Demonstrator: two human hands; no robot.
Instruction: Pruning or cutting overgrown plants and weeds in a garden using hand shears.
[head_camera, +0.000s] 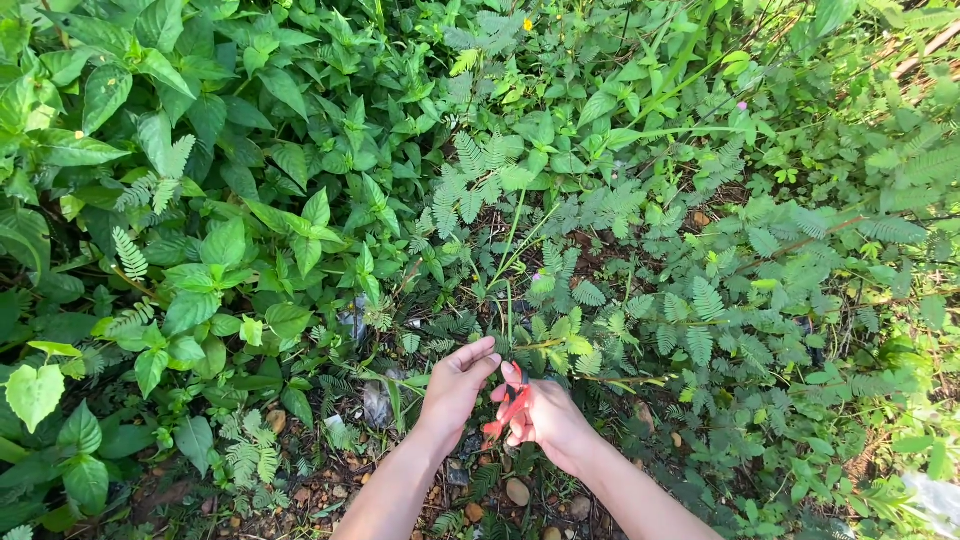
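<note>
Both arms reach low into the greenery. The right hand (545, 412) is closed around a pair of red-handled snips (508, 408), blades pointing up toward a thin green stem (509, 305) among feathery fern-like leaves (600, 330). The left hand (455, 385) sits just beside it, fingers loosely extended and nearly flat, holding nothing, fingertips close to the snips. Brown stones (517, 491) lie on the soil beneath the wrists.
</note>
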